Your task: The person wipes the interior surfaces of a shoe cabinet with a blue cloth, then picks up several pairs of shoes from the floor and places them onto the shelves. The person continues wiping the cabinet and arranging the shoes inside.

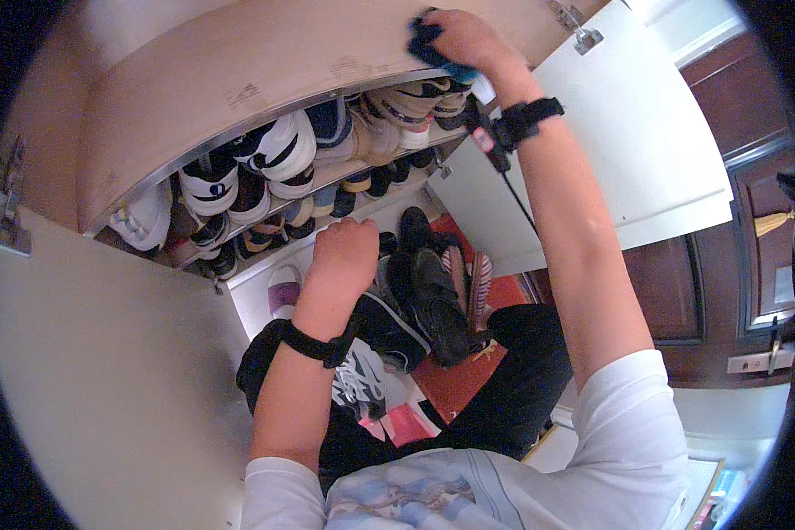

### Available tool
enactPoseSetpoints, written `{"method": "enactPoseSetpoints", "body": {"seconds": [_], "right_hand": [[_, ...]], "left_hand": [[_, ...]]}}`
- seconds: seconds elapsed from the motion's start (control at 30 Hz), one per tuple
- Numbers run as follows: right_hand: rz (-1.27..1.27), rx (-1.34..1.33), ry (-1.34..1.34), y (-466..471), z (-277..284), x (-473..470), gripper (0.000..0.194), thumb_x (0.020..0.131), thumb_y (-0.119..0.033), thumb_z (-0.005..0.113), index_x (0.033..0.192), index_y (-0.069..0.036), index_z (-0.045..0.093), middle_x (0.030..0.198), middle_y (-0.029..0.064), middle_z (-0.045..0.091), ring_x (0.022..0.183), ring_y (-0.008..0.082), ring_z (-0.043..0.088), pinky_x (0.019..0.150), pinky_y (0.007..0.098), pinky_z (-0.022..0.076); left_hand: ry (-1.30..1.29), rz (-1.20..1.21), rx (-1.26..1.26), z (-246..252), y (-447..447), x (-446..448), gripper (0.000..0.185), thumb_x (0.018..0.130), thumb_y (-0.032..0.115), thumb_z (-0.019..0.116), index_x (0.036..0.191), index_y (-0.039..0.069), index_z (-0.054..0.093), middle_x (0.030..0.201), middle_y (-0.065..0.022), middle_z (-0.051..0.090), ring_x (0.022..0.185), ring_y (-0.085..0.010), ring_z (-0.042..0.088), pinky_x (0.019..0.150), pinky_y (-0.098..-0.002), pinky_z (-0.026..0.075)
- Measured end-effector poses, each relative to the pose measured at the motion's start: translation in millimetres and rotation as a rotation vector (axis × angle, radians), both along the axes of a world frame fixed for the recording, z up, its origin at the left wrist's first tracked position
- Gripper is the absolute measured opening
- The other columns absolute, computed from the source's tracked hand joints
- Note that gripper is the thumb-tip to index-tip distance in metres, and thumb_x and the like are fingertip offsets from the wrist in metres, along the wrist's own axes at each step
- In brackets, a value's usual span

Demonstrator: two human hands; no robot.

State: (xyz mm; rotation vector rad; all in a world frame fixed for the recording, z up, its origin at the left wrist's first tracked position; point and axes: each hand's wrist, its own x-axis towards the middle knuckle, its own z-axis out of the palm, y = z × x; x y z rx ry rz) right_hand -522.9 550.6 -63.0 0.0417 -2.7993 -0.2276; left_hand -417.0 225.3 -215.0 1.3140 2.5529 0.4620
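My right hand [467, 40] grips a dark blue-black cloth [430, 46] against the right end of the cabinet's bare wooden shelf [238, 59]. My left hand [346, 255] is curled, with its back to the camera, in front of the lower shoe rows; whether it holds anything is hidden. Below the wooden shelf stand packed rows of shoes, among them white sneakers [288, 149] and beige shoes [407, 103]. Black shoes [437, 298] and striped slippers [480, 285] lie on the floor beyond my left hand. Gray-and-white sneakers [361, 377] rest between my legs.
An open cabinet door [119, 371] stands at the left, another white door [623, 132] at the right. Metal hinges [586, 40] stick out at the door edges. A red mat [457, 381] lies under the floor shoes. Dark wooden panels [662, 298] are farther right.
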Motion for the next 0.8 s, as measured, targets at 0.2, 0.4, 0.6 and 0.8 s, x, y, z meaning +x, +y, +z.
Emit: {"method": "enactPoseSetpoints", "body": {"seconds": [0.2,0.4,0.6,0.8], "right_hand": [[-0.267,-0.109,0.095,-50.5,3.8,15.2,0.036,0.079,-0.021,0.062,0.113,-0.012,0.068,0.105,0.0184,0.069,0.099,0.0369,0.065,0.088,0.0454,0.0521],[0.059,-0.043,0.107,-165.3,2.0,18.3,0.027,0.078,-0.017,0.058,0.102,-0.010,0.068,0.094,0.0186,0.069,0.091,0.0366,0.067,0.080,0.0475,0.0547],[-0.147,-0.065,0.056,-95.6,2.3,24.3,0.028,0.081,-0.022,0.059,0.103,-0.010,0.070,0.101,0.0166,0.070,0.096,0.0351,0.067,0.079,0.0491,0.0550],[-0.015,-0.132,0.089,-167.1,-6.6,9.6,0.022,0.077,-0.021,0.062,0.086,-0.004,0.074,0.090,0.0194,0.071,0.087,0.0352,0.070,0.077,0.0467,0.0565]], "left_hand": [[-0.030,-0.034,-0.001,-0.2,3.2,6.3,0.024,0.083,0.017,0.063,0.101,0.001,0.062,0.094,-0.0240,0.065,0.088,-0.0412,0.066,0.075,-0.0498,0.055],[0.053,-0.015,-0.019,-2.2,8.9,7.4,0.017,0.086,0.008,0.052,0.095,0.001,0.065,0.092,-0.0194,0.067,0.087,-0.0359,0.068,0.075,-0.0451,0.056],[-0.013,-0.051,-0.020,-0.9,10.6,16.2,0.017,0.086,0.009,0.053,0.096,0.002,0.065,0.094,-0.0201,0.067,0.088,-0.0363,0.068,0.074,-0.0455,0.056],[0.044,-0.038,0.005,-13.0,6.5,11.5,0.017,0.087,0.011,0.053,0.095,0.002,0.065,0.092,-0.0198,0.067,0.086,-0.0362,0.068,0.073,-0.0468,0.056]]}}
